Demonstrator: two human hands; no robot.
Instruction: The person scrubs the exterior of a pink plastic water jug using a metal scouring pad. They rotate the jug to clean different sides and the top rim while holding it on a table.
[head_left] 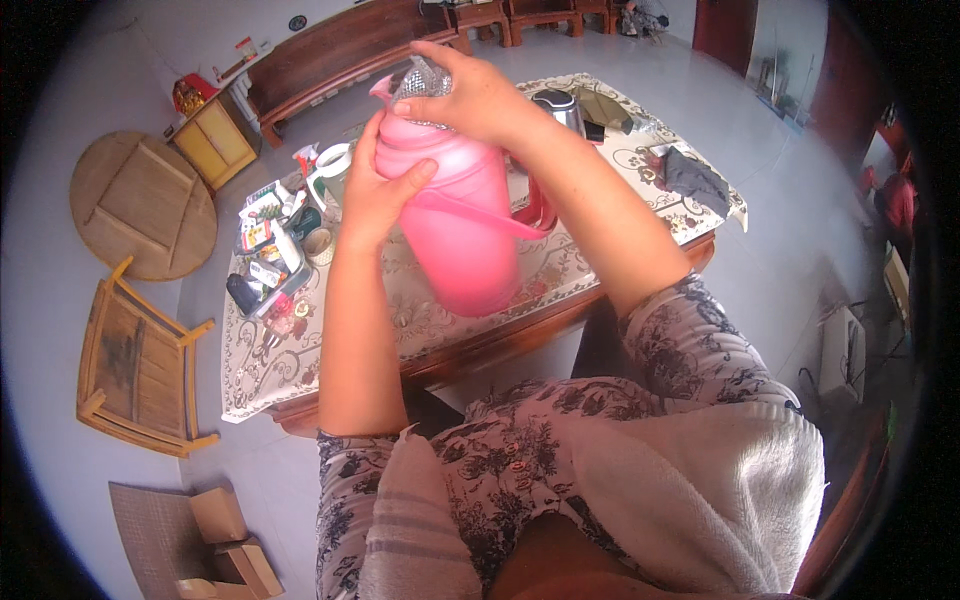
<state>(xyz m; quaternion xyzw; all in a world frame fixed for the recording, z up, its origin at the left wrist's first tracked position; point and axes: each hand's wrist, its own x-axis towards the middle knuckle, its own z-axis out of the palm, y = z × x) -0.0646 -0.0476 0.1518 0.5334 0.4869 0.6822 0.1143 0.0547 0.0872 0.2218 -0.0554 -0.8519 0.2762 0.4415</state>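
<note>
A pink thermos flask (465,255) stands tilted above the covered table, its spout toward the far left and its handle (540,205) on the right. My left hand (385,190) is closed round the flask's upper part, with the thumb across the front. At the flask's top, my right hand (465,100) grips a silvery piece with a mesh-like texture (424,78). Its thumb and fingers are pressed round this piece, against the flask's neck. The flask's mouth is hidden behind the silvery piece and my fingers.
A patterned cloth covers the table (290,375). On its left are a tray of small packages (280,275) and a pale-rimmed jug (333,162). An electric kettle (560,108) and a dark cloth (697,182) lie beyond on the right. A wooden chair (145,365) stands at left.
</note>
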